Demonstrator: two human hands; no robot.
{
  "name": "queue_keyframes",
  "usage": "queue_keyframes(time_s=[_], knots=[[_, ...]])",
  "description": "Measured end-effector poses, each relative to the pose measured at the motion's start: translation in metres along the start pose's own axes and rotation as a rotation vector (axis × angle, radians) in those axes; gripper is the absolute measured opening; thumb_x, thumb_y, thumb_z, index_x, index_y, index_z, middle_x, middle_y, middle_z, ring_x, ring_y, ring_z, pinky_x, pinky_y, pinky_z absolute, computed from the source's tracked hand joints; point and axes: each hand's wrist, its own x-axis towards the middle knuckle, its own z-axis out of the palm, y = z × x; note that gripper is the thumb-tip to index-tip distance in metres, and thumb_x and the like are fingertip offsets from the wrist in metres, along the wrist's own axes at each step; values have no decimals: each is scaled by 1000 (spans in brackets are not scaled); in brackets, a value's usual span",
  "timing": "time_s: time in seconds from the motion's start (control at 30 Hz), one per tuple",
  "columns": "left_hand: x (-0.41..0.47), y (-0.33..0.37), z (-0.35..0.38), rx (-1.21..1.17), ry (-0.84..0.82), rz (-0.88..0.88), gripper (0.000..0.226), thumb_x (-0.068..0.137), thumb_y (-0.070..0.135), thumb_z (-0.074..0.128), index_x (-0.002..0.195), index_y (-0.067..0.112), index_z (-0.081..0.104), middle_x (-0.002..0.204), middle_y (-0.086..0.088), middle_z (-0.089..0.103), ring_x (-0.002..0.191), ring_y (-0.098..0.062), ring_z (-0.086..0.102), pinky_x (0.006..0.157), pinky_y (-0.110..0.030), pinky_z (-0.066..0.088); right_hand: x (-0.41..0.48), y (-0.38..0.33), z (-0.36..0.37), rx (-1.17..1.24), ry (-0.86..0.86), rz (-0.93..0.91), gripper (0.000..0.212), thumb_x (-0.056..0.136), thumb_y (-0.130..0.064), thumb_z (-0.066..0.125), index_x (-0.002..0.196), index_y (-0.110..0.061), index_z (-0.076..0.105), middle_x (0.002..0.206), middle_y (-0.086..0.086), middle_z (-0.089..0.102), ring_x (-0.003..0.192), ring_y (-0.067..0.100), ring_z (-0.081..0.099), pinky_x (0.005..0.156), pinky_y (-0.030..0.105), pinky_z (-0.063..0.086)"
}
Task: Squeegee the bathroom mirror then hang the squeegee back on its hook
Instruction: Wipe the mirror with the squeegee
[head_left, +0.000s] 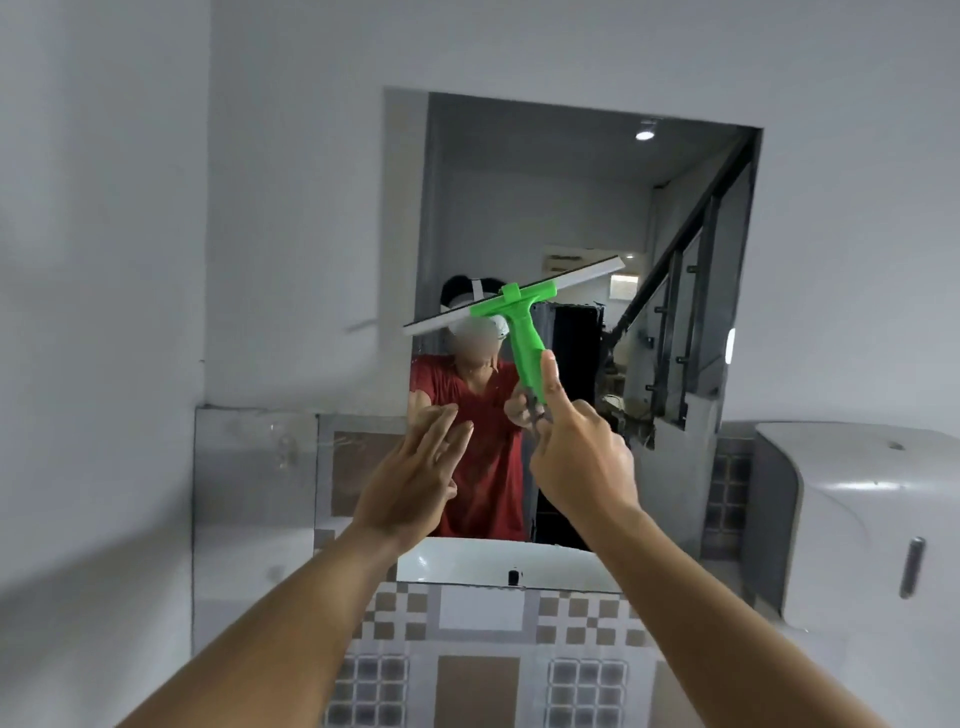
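Note:
The mirror (571, 197) hangs on the grey wall straight ahead. My right hand (579, 457) grips the lower end of the green squeegee (522, 322) handle, thumb stretched up along it. The pale blade runs tilted across the middle of the glass, its right end higher than its left. My left hand (415, 483) is raised beside it at the mirror's lower left corner, flat, fingers together and pointing up, holding nothing. No hook shows in view.
A white dispenser (857, 519) is mounted on the wall at the right. Below the mirror is a white fixture with a small black knob (514, 576), over checkered tiles (467, 649). A glass panel (254, 467) stands at the left.

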Motion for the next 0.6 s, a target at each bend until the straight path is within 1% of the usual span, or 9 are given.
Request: queue_keyframes(time_s=[0.07, 0.13, 0.2, 0.27, 0.3, 0.37, 0.43, 0.53, 0.6], knots=[[-1, -2, 2, -4, -2, 12, 85, 79, 25, 84, 151, 8, 42, 159, -19, 38, 150, -37, 32, 104, -46, 54, 3, 21, -18, -127, -51, -31, 89, 91, -10, 54, 157, -41, 4, 97, -3, 59, 61, 19, 53, 49, 31, 45], [-1, -3, 5, -3, 13, 24, 80, 83, 22, 79, 152, 7, 41, 160, -19, 37, 151, -37, 31, 104, -46, 54, 7, 43, -33, -240, -90, -58, 92, 90, -10, 55, 155, -46, 2, 90, 1, 58, 60, 20, 56, 51, 38, 55], [-1, -3, 5, -8, 30, 28, 79, 84, 20, 78, 152, 7, 41, 159, -19, 38, 150, -36, 33, 103, -44, 54, 13, 65, -48, -324, -123, -89, 96, 87, -6, 53, 155, -48, 0, 89, 1, 56, 62, 21, 57, 54, 41, 57], [-2, -3, 1, -16, 31, 23, 80, 80, 21, 81, 150, 8, 45, 156, -19, 43, 146, -36, 39, 99, -43, 57, 20, 85, -66, -392, -125, -111, 98, 87, -5, 52, 154, -50, -3, 90, -1, 54, 61, 20, 56, 53, 41, 57], [-2, -3, -1, -12, 41, 20, 77, 80, 24, 81, 148, 8, 48, 154, -19, 46, 144, -36, 42, 98, -42, 58, 23, 95, -74, -424, -115, -111, 99, 87, -5, 52, 154, -51, -5, 91, -2, 53, 59, 17, 53, 51, 37, 55], [3, -3, -7, 4, 101, 42, 59, 89, 28, 72, 142, 8, 54, 148, -17, 52, 140, -34, 46, 103, -43, 55, 30, 112, -89, -455, -99, -87, 99, 89, -8, 53, 152, -53, -8, 91, -2, 55, 58, 15, 51, 47, 31, 49], [19, -6, -22, 17, 174, 67, 45, 98, 30, 56, 138, 9, 56, 142, -14, 55, 134, -31, 49, 106, -44, 49, 30, 124, -98, -454, -84, -55, 99, 92, -12, 55, 149, -56, -13, 89, -1, 58, 60, 16, 53, 47, 30, 47], [65, -15, -61, 45, 261, 35, 45, 96, 30, 54, 136, 10, 56, 138, -12, 55, 123, -32, 52, 99, -48, 50, 20, 132, -99, -403, -75, -12, 92, 96, -17, 53, 145, -55, -15, 88, 1, 59, 64, 20, 55, 50, 31, 45], [100, -22, -91, 104, 295, 25, 51, 92, 29, 57, 139, 9, 53, 140, -14, 52, 122, -35, 51, 97, -50, 50, 7, 131, -90, -312, -82, 60, 89, 96, -18, 51, 144, -55, -15, 90, 4, 62, 69, 24, 58, 55, 36, 49]])
